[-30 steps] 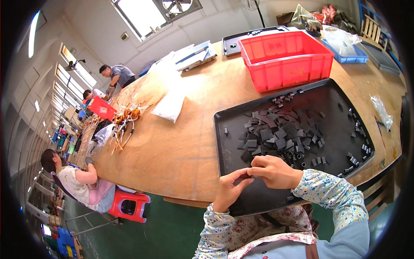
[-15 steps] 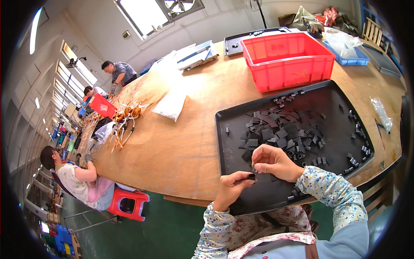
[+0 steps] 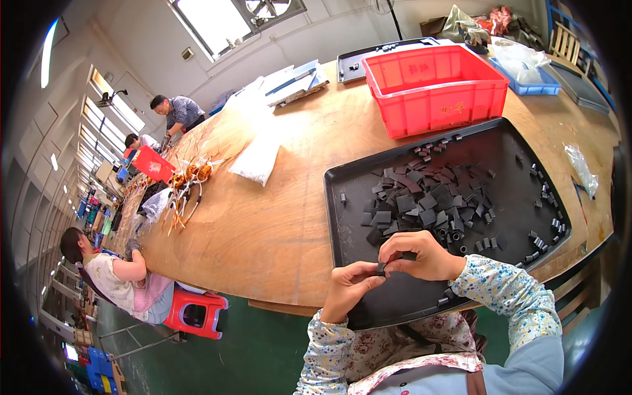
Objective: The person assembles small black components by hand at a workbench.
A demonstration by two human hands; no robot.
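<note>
My left hand (image 3: 349, 287) pinches a small black piece (image 3: 380, 268) between thumb and fingertips, above the near left part of a black tray (image 3: 337, 224). Close against it, my right hand (image 3: 426, 258) is closed, thumb and forefinger meeting on the same piece. Fingers cover most of it, so its exact shape is hidden. Beyond my hands, a heap of thin flat black pieces (image 3: 428, 201) lies in the tray. Short black tubes (image 3: 540, 243) are scattered along its right side, with several more near its far edge.
A red plastic crate (image 3: 438, 99) stands behind the tray. Right of it sits a blue bin (image 3: 526, 82) with clear bags. A white bag (image 3: 257, 161) and copper coils with wires (image 3: 194, 174) lie to the left on the wooden table (image 3: 283, 230). Several people work at its left side.
My right hand has come down and closer to my left, and its fingertips now meet at the black piece. The left hand stays nearly in place.
</note>
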